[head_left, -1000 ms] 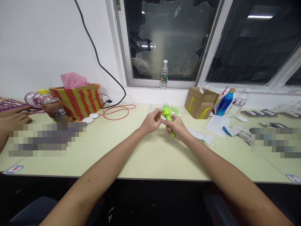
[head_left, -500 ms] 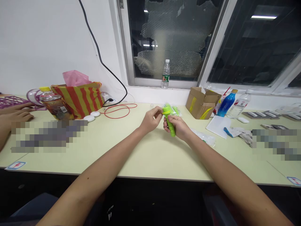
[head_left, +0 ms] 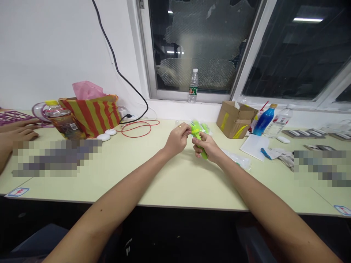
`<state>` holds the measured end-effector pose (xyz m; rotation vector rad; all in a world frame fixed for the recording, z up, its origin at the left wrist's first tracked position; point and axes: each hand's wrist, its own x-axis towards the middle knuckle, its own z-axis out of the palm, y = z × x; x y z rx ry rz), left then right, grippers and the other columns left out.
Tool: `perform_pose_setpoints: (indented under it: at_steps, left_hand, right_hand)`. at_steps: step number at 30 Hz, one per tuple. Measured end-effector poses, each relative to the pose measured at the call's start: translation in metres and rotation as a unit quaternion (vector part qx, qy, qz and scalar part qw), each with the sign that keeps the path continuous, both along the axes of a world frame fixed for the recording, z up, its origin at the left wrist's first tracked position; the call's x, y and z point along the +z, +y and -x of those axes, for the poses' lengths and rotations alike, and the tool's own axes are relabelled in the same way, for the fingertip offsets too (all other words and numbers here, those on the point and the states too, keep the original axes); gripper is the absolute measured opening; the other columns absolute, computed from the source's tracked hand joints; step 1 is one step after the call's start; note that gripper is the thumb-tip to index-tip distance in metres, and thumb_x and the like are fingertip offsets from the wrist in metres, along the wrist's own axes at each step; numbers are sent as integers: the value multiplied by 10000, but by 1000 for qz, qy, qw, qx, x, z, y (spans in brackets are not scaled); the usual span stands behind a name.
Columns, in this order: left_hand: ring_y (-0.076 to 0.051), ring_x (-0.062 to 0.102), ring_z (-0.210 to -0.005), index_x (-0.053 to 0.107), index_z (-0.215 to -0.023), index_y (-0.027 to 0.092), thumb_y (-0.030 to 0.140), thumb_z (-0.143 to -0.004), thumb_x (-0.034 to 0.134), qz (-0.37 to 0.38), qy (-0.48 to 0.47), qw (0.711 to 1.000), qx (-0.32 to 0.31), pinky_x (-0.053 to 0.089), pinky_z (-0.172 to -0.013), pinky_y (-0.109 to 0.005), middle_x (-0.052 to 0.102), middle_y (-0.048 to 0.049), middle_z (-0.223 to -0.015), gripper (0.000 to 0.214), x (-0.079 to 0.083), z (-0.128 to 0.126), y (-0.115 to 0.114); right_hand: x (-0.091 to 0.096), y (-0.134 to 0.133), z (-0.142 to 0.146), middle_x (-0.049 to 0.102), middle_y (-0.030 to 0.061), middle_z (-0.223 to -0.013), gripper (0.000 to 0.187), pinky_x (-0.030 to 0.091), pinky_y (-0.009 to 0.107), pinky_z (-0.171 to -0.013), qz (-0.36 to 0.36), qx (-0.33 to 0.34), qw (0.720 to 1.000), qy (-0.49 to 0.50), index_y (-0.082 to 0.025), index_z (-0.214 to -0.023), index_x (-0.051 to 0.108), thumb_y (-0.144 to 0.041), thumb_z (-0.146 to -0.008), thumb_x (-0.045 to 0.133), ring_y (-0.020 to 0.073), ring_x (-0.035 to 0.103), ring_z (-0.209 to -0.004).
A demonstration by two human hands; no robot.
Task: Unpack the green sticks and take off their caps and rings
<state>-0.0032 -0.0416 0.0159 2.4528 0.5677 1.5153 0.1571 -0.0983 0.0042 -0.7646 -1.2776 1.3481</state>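
Note:
My right hand [head_left: 207, 146] is closed around the handle of a bright green stick-like object [head_left: 195, 129] with a ridged yellow-green band near its top. The handle slants down to the right, and its lower end shows below my fingers. My left hand [head_left: 178, 138], with a ring on one finger, is closed in a pinch at the left edge of the ridged band. What lies between those fingertips is too small to make out. Just behind the object, more green pieces [head_left: 205, 128] lie in clear plastic. A clear plastic bag [head_left: 240, 159] rests by my right forearm.
A cardboard box [head_left: 236, 120], a blue bottle [head_left: 264, 119], white paper [head_left: 255, 147] and a glove [head_left: 282, 156] are to the right. Leftward are a red cable [head_left: 137, 133], white discs [head_left: 104, 137], a striped bag [head_left: 95, 117], a drink bottle [head_left: 64, 120] and another person's hands [head_left: 22, 133].
My left hand has turned, its fingers curling in tighter beside the ridged band. The green object and my right hand have shifted slightly to the right.

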Motion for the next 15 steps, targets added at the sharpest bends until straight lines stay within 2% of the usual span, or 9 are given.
perform_pose_setpoints:
  at_steps: [5, 8, 10, 12, 15]
  left_hand:
    - [-145, 478, -676, 454, -814, 205, 185, -932, 410, -12, -7, 999, 42, 367, -638, -291, 533, -19, -769, 127, -6, -1, 0]
    - [-134, 505, -673, 473, -844, 197, 272, -937, 467, 45, -39, 998, 32, 391, -638, -283, 546, -11, -763, 119, -9, 0, 4]
    - [-128, 545, -704, 500, -911, 192, 338, -926, 513, 110, -85, 990, 0, 426, -657, -274, 576, -18, -815, 148, -10, -1, 7]
    - [-135, 588, -775, 529, -1015, 186, 388, -915, 539, 175, -129, 975, -54, 463, -695, -276, 611, -44, -907, 226, -8, -2, 7]
    - [-155, 611, -855, 591, -1072, 168, 421, -898, 567, 238, -138, 952, -134, 490, -756, -296, 641, -72, -970, 308, -2, -5, 3]
  right_hand:
    - [-1, 2, -2, 504, -38, -672, 358, 471, 295, -482, -27, -20, 999, 4, -196, -877, 545, -461, -749, 749, 93, 447, -458]
    - [1, 3, -5, 551, 18, -728, 337, 477, 310, -565, -19, -9, 999, 47, -170, -929, 612, -480, -809, 671, 139, 526, -573]
    - [2, 3, -7, 550, 35, -763, 322, 452, 298, -569, 1, 14, 997, 75, -167, -951, 631, -466, -833, 632, 137, 506, -597]
    - [3, 2, -7, 524, 32, -760, 321, 408, 283, -530, 29, 43, 995, 88, -167, -952, 638, -469, -854, 585, 115, 425, -542]
    - [2, 1, -5, 460, 5, -701, 352, 352, 275, -484, 58, 85, 990, 93, -167, -943, 633, -494, -882, 515, 95, 307, -470]
